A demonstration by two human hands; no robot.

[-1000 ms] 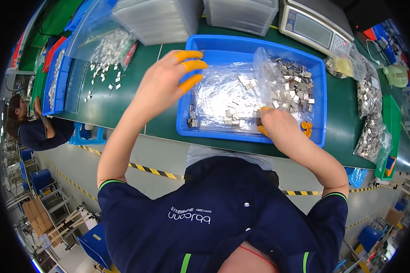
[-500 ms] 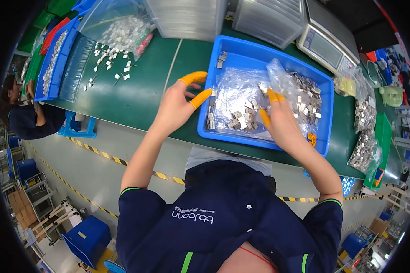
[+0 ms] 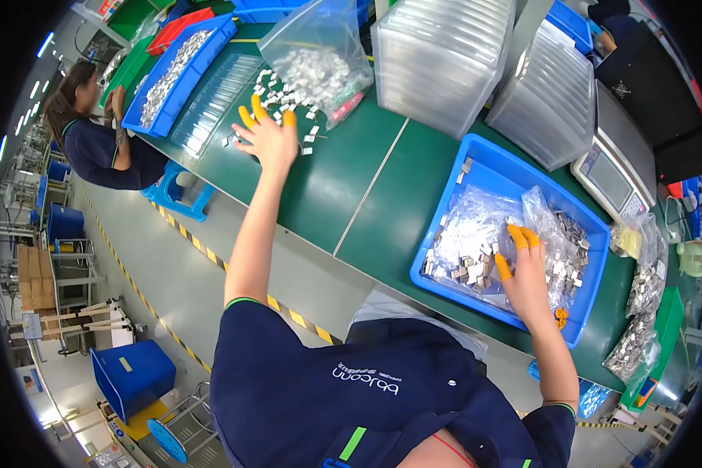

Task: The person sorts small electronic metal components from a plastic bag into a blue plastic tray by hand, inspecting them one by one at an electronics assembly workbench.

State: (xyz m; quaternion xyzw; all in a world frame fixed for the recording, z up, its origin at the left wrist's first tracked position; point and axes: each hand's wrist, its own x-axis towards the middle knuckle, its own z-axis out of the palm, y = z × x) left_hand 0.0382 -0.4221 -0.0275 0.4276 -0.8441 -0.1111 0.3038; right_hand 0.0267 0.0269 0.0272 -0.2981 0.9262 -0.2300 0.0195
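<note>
My left hand [image 3: 271, 142] is stretched out over the table, its fingers spread beside loose small white parts [image 3: 309, 139]. These lie scattered in front of a clear plastic bag [image 3: 320, 70] full of similar white pieces. Inside the blue tray [image 3: 514, 318], my right hand [image 3: 527, 277] hovers above small metal connector-like pieces [image 3: 469, 271] and clear plastic film [image 3: 475, 222]. Its thumb and fingers are apart, and no held piece shows between them. Yellow finger cots cover several fingertips on both hands.
Clear plastic tray stacks [image 3: 440, 70] and a weighing scale [image 3: 608, 175] stand behind the blue tray. Bags of metal parts [image 3: 639, 312] lie at the right. A blue bin [image 3: 152, 109] of small parts stands at the left, near a co-worker [image 3: 93, 148].
My left hand has moved from the blue tray's left edge leftward to the white parts, its fingers spreading. My right hand stays in the tray. The whole view has swung left.
</note>
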